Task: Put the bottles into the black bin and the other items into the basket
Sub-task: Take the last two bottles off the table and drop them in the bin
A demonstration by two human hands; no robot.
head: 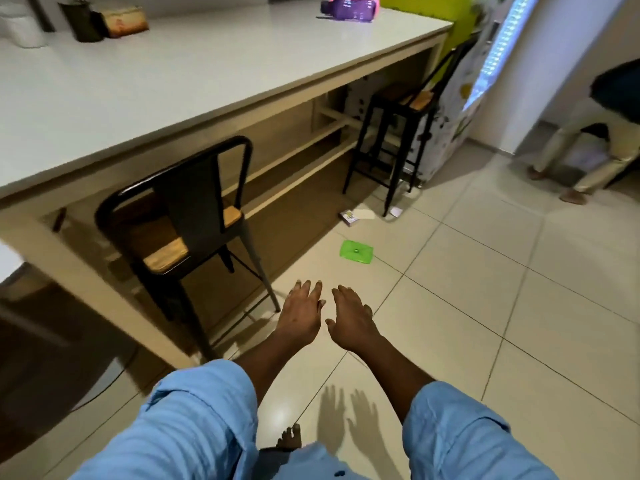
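A flat green plastic lid [356, 251] lies on the tiled floor ahead of me. Beyond it a small white and purple box [349, 216] rests on the floor beside some white paper [365, 213], near the stool's legs. My left hand [300, 313] and my right hand [351, 320] are stretched forward side by side above the floor, palms down, fingers spread, holding nothing. Both hands are short of the green lid. A purple and pink item [349, 8] lies on the far end of the white table [207, 64]. No bin or basket is in view.
A black metal chair [187, 216] with a wooden seat stands under the table at my left. A black stool [398, 109] stands farther along. Another person [595, 133] bends over at the far right. A dark can [81, 20] and a small box [126, 22] sit on the table's far left.
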